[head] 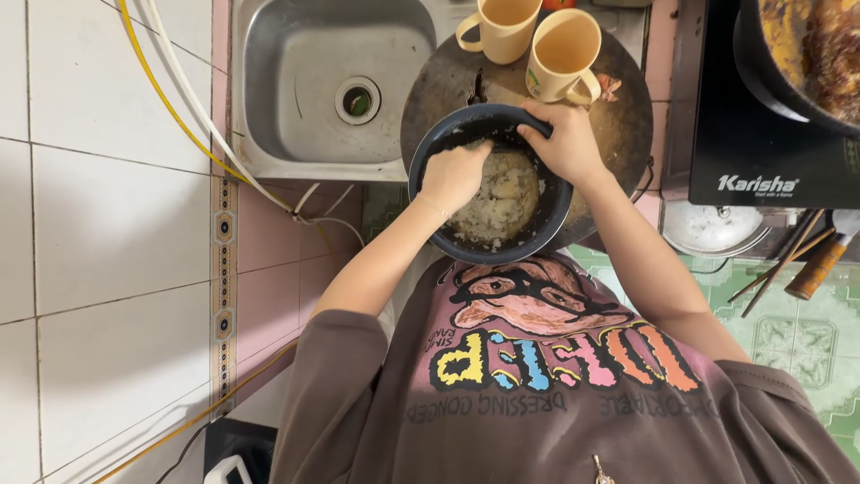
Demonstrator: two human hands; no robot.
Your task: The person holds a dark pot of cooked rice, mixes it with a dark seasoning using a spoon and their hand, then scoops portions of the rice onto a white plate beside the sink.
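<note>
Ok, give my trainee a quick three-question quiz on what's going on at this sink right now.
1. True or false: the left hand is inside the dark rice pot.
2. What does the right hand grip?
A. a beige mug
B. the pot's rim
C. the chopsticks
3. How many beige mugs stand on the round dark pan beside the steel sink?

Key: 1 true, it is in the rice residue. 2 B. 3 two.
</note>
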